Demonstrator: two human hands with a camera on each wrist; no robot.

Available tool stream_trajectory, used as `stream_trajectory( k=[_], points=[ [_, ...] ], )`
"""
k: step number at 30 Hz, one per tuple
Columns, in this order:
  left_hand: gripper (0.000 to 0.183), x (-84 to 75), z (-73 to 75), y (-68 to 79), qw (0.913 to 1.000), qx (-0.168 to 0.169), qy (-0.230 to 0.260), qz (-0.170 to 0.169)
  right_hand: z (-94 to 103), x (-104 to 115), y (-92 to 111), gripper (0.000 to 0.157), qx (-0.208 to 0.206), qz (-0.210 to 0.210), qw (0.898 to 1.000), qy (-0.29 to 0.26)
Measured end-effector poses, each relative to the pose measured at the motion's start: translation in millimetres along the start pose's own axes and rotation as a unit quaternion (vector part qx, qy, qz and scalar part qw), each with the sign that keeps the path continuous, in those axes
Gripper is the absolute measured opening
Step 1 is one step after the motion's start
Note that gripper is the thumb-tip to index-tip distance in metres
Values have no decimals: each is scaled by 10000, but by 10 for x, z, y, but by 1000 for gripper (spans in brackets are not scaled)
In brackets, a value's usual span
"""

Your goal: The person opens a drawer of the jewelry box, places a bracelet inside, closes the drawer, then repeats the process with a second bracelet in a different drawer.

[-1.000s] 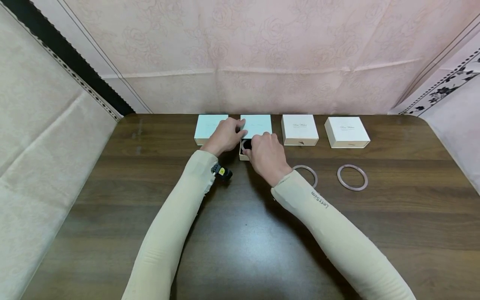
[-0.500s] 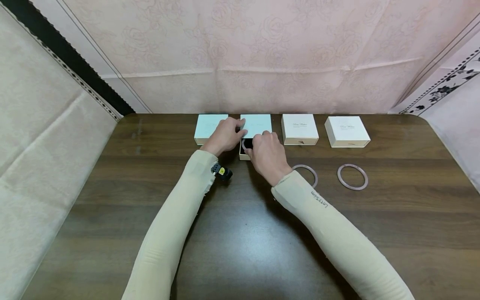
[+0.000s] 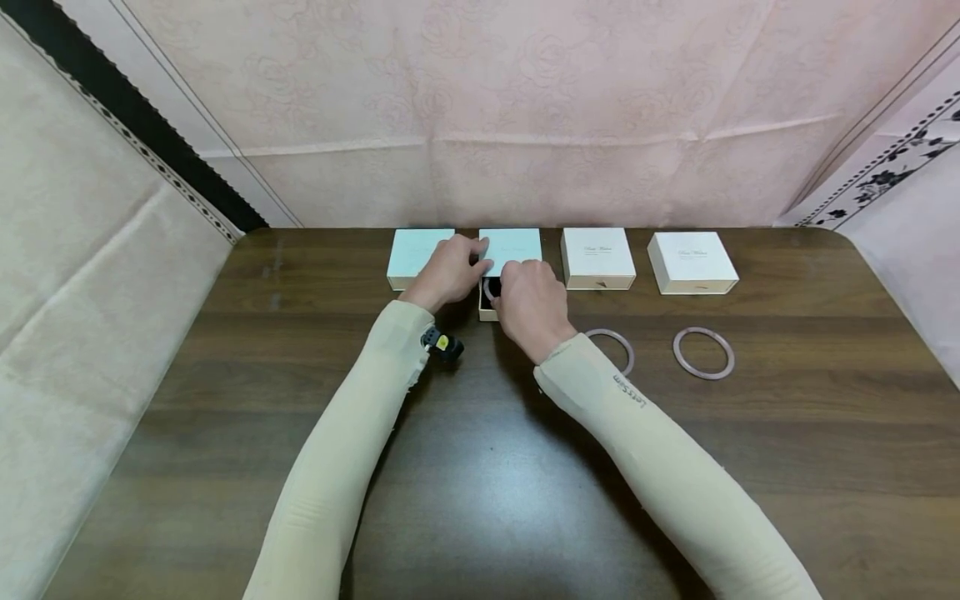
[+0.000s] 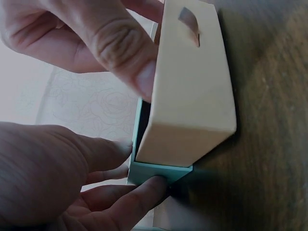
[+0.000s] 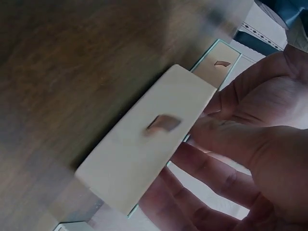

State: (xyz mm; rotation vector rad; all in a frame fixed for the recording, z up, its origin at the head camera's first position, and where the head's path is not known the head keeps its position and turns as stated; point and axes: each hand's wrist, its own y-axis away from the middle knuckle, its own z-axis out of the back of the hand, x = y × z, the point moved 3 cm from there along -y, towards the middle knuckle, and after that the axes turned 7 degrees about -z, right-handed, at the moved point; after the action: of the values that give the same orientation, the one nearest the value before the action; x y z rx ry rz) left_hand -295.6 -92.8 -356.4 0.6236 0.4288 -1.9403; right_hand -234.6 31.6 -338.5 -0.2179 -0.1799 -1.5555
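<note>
While our left hand pinches the blue box, its open drawer holds one ring.
Two rings remain outside; we cannot tell our right hand's hold.

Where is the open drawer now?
In the head view, the cream drawer juts toward the wearer from the right teal box, partly hidden by the right hand.
</note>
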Motion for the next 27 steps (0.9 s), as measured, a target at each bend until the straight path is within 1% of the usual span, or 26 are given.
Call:
stream_trajectory(
  k=[4,10,12,15,17,19,23,27],
  points=[
    [41,1,-1,0,10000,4,53,10,-4,4,-14,15,14,-26,10000,-30],
    [40,-8,-3,2,9999,65,90,27,5,-32,-6,20,132,34,9998,-169],
    [40,-9,-2,1,9999,64,83,23,16,-46,-3,26,150,104,9995,-271],
    [39,-6,-3,-1,9999,73,70,24,30,-72,-2,40,130,264,9987,-414],
    [39,-1,-6,-3,9999,98,48,30,37,-95,1,45,115,399,9978,-515],
    [38,3,-8,-7,9999,119,11,21,44,-122,5,47,76,577,9963,-639],
    [37,7,-8,-14,9999,118,-25,13,65,-183,23,45,54,976,9916,-844],
    [37,5,-6,-17,9999,100,-53,-7,75,-245,40,33,234,1227,9877,-938]
  ],
)
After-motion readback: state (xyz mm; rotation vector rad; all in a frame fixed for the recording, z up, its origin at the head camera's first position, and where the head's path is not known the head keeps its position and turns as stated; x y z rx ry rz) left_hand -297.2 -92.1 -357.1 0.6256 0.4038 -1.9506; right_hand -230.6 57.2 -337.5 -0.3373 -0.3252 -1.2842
